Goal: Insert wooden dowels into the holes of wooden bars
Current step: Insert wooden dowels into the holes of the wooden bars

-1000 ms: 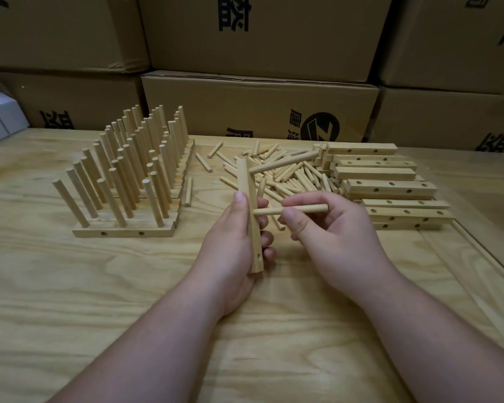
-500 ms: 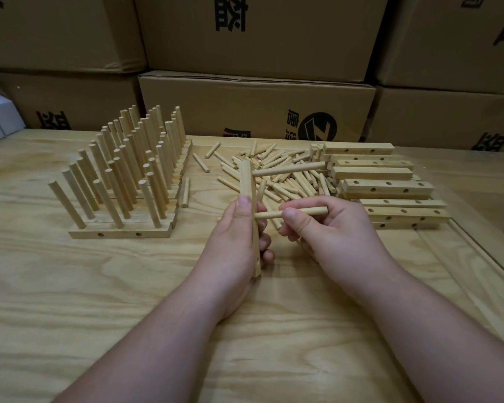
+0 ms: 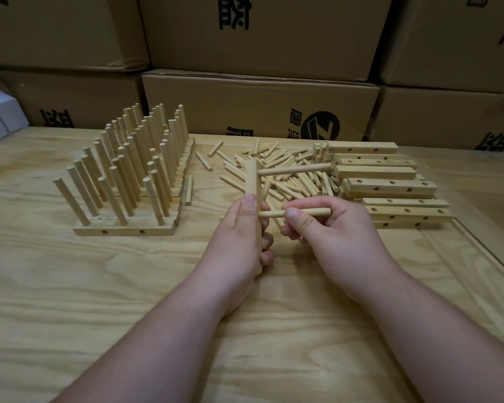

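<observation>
Left hand (image 3: pixel 239 237) grips a pale square wooden bar (image 3: pixel 253 187) upright, thumb pressed on its near face, fingers curled round. One round wooden dowel (image 3: pixel 294 169) already sticks out rightward near the bar's top. Right hand (image 3: pixel 326 228) pinches a second light wooden dowel (image 3: pixel 312 212) level, its left end at the bar's side. Loose dowel pile (image 3: pixel 291 175) and stacked drilled bars (image 3: pixel 390 184) lie far right on the plywood bench (image 3: pixel 99 286); finished dowel-filled bars (image 3: pixel 128 181) stand far left.
</observation>
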### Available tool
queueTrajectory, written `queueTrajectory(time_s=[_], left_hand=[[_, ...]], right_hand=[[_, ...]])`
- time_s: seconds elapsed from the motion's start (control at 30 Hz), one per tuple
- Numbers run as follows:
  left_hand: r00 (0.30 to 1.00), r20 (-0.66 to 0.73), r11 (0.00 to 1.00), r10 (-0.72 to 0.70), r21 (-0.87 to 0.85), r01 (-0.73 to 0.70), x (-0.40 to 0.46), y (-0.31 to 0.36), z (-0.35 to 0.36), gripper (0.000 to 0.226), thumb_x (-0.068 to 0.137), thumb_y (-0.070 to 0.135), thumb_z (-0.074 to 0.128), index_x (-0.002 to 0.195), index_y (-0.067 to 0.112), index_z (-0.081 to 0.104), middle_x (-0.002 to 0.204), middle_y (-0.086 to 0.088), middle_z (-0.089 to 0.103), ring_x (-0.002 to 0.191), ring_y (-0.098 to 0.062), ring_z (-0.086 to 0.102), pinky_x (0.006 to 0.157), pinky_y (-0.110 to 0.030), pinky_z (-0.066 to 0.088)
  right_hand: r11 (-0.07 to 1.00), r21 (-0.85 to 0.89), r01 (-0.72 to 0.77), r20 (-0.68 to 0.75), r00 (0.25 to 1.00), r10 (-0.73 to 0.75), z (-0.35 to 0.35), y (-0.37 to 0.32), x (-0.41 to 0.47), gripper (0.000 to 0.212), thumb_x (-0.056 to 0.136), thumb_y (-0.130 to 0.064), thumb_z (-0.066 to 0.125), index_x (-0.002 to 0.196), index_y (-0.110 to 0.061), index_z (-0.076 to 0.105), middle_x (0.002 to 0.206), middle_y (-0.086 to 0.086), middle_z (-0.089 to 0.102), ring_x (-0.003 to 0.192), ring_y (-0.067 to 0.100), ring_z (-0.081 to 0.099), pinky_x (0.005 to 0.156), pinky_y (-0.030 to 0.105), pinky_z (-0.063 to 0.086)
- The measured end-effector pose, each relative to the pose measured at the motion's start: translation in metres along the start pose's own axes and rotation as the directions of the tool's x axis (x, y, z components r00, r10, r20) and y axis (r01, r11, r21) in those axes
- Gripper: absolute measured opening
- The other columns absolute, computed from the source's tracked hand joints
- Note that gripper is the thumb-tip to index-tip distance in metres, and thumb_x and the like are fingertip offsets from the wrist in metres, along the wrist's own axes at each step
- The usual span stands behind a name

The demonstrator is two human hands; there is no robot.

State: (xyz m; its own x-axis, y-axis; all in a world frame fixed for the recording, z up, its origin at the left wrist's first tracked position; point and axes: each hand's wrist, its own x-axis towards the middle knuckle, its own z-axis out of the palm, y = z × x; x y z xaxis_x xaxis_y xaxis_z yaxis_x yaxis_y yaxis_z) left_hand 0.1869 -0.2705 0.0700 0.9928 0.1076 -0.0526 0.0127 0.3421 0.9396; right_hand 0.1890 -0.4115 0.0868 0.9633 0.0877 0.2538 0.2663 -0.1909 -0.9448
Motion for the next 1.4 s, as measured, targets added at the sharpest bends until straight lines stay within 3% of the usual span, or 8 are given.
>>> queueTrajectory(time_s=[0.23,0.4,0.53,0.6,0.7,0.93,1.2,1.4], left_hand=[[0.995,-0.042,0.994,-0.091,-0.060,0.088,0.002,0.004,0.000,0.043,0.107,0.051,0.036,0.100,0.017,0.061,0.082,-0.005,0.049,0.052,-0.010,0.043,0.040,-0.022,0.033],[0.987,-0.002,0.959,-0.162,-0.234,0.157,0.002,0.008,-0.002,0.044,0.105,0.050,0.040,0.101,0.013,0.063,0.071,-0.004,0.054,0.050,-0.013,0.042,0.037,-0.022,0.032],[0.977,0.109,0.940,-0.186,-0.271,0.209,0.001,0.010,-0.004,0.044,0.105,0.052,0.039,0.104,0.014,0.061,0.070,-0.003,0.052,0.051,-0.013,0.040,0.038,-0.021,0.031],[0.968,0.161,0.940,-0.190,-0.253,0.227,0.000,0.011,-0.005,0.045,0.105,0.053,0.037,0.105,0.015,0.061,0.071,-0.003,0.052,0.050,-0.012,0.039,0.038,-0.021,0.032],[0.952,0.248,0.951,-0.178,-0.206,0.231,-0.002,0.010,-0.007,0.046,0.105,0.053,0.036,0.102,0.016,0.062,0.072,-0.002,0.053,0.052,-0.012,0.039,0.041,-0.022,0.032],[0.932,0.324,0.967,-0.164,-0.132,0.216,-0.003,0.008,-0.007,0.050,0.104,0.054,0.036,0.091,0.018,0.069,0.073,-0.004,0.056,0.052,-0.012,0.042,0.043,-0.022,0.034],[0.976,0.022,0.922,-0.215,-0.326,0.210,0.007,0.007,-0.006,0.050,0.105,0.054,0.038,0.109,0.011,0.062,0.071,-0.008,0.064,0.047,-0.015,0.045,0.041,-0.024,0.035],[0.967,-0.063,0.891,-0.248,-0.406,0.202,0.010,0.010,-0.007,0.045,0.104,0.057,0.037,0.104,0.019,0.061,0.064,-0.002,0.056,0.048,-0.015,0.042,0.043,-0.024,0.037]], right_hand=[[0.996,0.045,0.076,0.068,0.995,-0.079,0.008,-0.007,-0.003,0.006,0.094,-0.017,0.067,0.099,-0.019,0.069,0.072,-0.012,0.073,0.066,0.001,0.069,0.059,0.010,0.051],[0.969,0.247,-0.010,0.057,0.998,-0.004,0.008,-0.007,-0.003,0.056,0.083,-0.070,0.046,0.110,-0.024,0.063,0.072,0.001,0.067,0.061,0.013,0.060,0.052,0.017,0.045],[0.932,0.335,-0.140,-0.027,0.987,0.159,0.007,0.000,0.002,0.069,0.081,-0.077,0.030,0.111,-0.025,0.065,0.066,0.006,0.062,0.050,0.014,0.050,0.044,0.025,0.038],[0.913,0.354,-0.201,-0.030,0.974,0.226,0.005,0.000,0.006,0.063,0.087,-0.074,0.031,0.111,-0.027,0.065,0.064,0.003,0.061,0.049,0.012,0.047,0.044,0.026,0.035],[0.920,0.307,-0.244,-0.022,0.965,0.263,0.002,0.000,0.007,0.025,0.101,-0.043,0.051,0.114,-0.028,0.066,0.063,0.000,0.059,0.049,0.010,0.046,0.044,0.025,0.035],[0.946,0.245,-0.210,0.066,0.978,0.200,0.002,-0.003,0.004,0.014,0.098,-0.028,0.062,0.099,-0.021,0.073,0.063,0.000,0.056,0.048,0.007,0.045,0.044,0.022,0.036],[0.947,0.322,-0.020,-0.160,0.984,0.075,-0.002,-0.006,0.005,0.015,0.101,-0.019,0.054,0.092,-0.013,0.064,0.072,0.004,0.068,0.051,0.011,0.046,0.042,0.020,0.037],[0.971,0.231,0.060,-0.092,0.995,-0.040,0.003,-0.004,0.000,0.011,0.093,-0.018,0.057,0.087,-0.014,0.066,0.070,0.011,0.070,0.052,0.013,0.053,0.048,0.020,0.044]])
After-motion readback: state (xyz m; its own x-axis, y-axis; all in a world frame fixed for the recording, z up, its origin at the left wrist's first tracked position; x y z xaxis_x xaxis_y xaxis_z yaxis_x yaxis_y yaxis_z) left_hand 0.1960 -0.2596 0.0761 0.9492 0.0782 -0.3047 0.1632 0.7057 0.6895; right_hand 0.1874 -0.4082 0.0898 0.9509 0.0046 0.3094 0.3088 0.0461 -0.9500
